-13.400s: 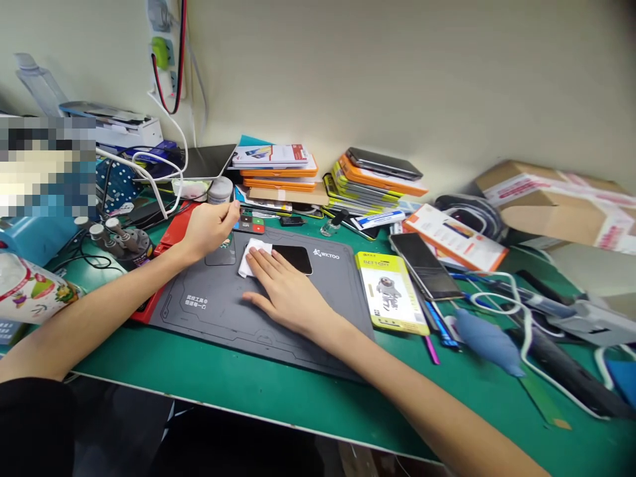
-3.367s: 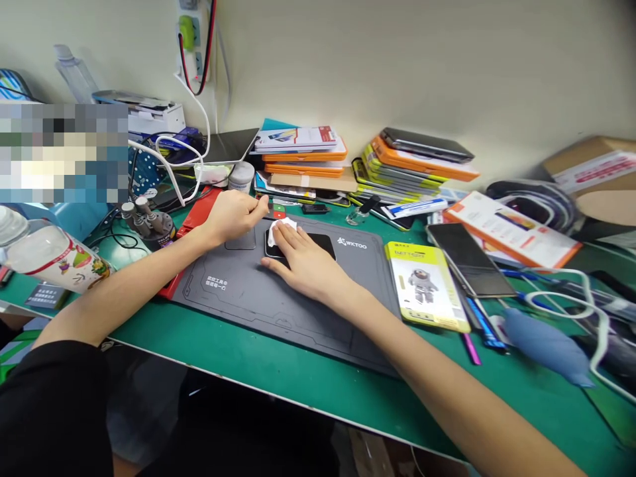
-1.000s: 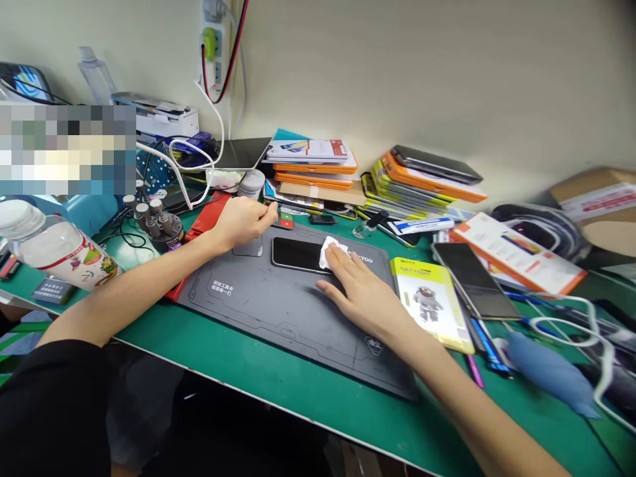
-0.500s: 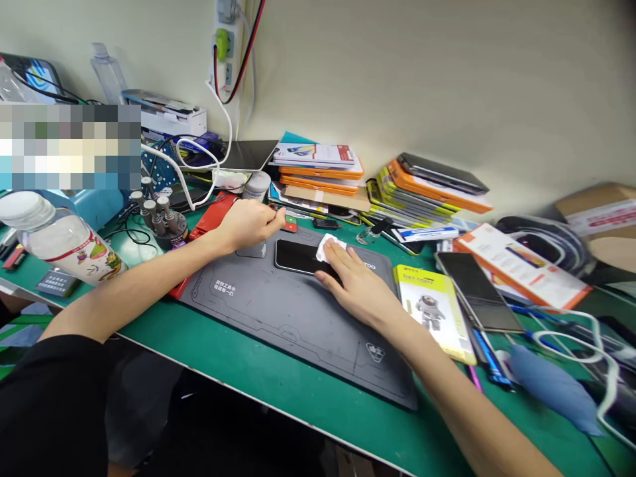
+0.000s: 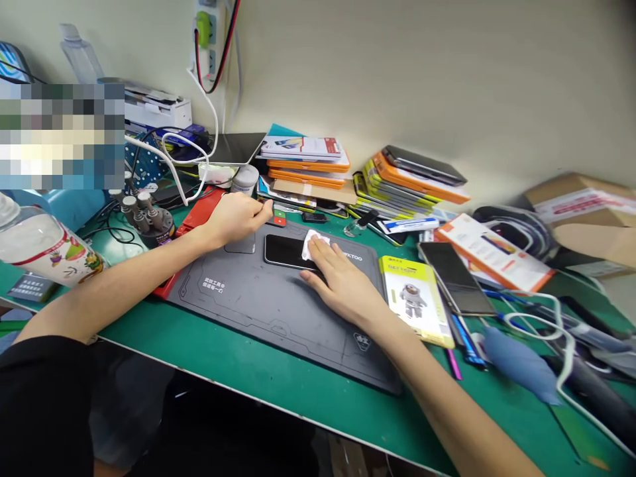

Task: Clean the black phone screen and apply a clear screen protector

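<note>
A smartphone with a dark screen lies face up on a grey work mat. My right hand presses a folded white tissue onto the phone's right end, its fingers stretched over the tissue. Farther left, my left hand is closed above the mat's back left part, near a red strip at the mat's edge. What its fingers hold, if anything, is hidden. Just beyond that hand is a small red and green piece. A flat grey rectangle is on the mat below the left wrist.
A yellow battery box and a dark phone lie right of the mat. Behind are stacked orange boxes and a small glass bottle. Screwdrivers in a holder and a plastic bottle stand left. A blue cloth-like bundle lies right.
The whole view has shifted, so the bench sits farther left and slightly higher in the picture. My right hand stays on the tissue at the phone's right end; my left hand remains closed.
</note>
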Demonstrator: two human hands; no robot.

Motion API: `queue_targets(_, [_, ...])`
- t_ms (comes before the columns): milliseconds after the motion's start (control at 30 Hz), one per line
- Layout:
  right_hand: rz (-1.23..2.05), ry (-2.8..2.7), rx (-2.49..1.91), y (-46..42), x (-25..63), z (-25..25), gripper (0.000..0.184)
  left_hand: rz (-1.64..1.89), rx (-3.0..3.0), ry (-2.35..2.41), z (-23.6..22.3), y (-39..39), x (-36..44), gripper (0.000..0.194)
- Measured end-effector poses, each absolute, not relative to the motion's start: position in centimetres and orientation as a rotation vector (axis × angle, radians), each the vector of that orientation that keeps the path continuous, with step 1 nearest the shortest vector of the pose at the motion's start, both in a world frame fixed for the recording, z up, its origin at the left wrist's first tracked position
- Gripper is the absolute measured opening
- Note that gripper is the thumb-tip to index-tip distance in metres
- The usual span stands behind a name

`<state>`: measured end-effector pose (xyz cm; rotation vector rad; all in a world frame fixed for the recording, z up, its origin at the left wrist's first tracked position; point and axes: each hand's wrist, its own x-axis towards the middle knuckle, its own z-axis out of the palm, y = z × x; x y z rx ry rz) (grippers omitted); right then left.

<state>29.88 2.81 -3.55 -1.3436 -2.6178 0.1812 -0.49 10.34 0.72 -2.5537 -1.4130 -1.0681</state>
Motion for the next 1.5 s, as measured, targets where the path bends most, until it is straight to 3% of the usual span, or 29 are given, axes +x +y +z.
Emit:
queue_targets(167, [0.072, -2.69, -1.237, -0.6, 31.3, -4.1, 0.085, -1.062, -2.54, -1.397, 0.4, 10.4, -0.4, 0.065])
queue_targets(400, [0.165, -2.671, -1.262, 4.2, 27.6, -3.5, 0.085, -0.997, -2.538, -1.529, 1.0, 9.8, -0.3, 0.065])
queue_targets(633, [0.098, -2.679, -1.092, 0.5, 28.7, -4.1, 0.083, -1.007, -2.537, -1.57, 1.1, 9.9, -0.3, 0.067])
queue_targets(933, [0.239, -2.697, -1.176, 4.2, 24.5, -2.7, 0.089, -1.144, -2.453, -1.584, 0.9, 10.3, -0.6, 0.066])
queue_targets(1100, [0.201, -2.688, -1.038, 0.2, 25.4, -3.3, 0.087, -1.07, -2.441, -1.558, 0.8, 10.3, -0.6, 0.064])
queue_targets(1233, [0.158, -2.708, -1.039, 2.0, 23.4, -2.9, 0.087, -0.926, -2.324, -1.51, 1.0, 10.4, -0.8, 0.06])
queue_targets(1367, [0.068, -2.662, -1.05, 4.4, 21.3, -2.8, 0.068, -0.798, -2.266, -1.61, 1.4, 10.3, -0.9, 0.053])
queue_targets(1500, [-0.115, -2.612, -0.868, 2.6, 23.7, -3.1, 0.042, -0.747, -2.323, -1.655, 1.7, 10.1, -0.7, 0.033])
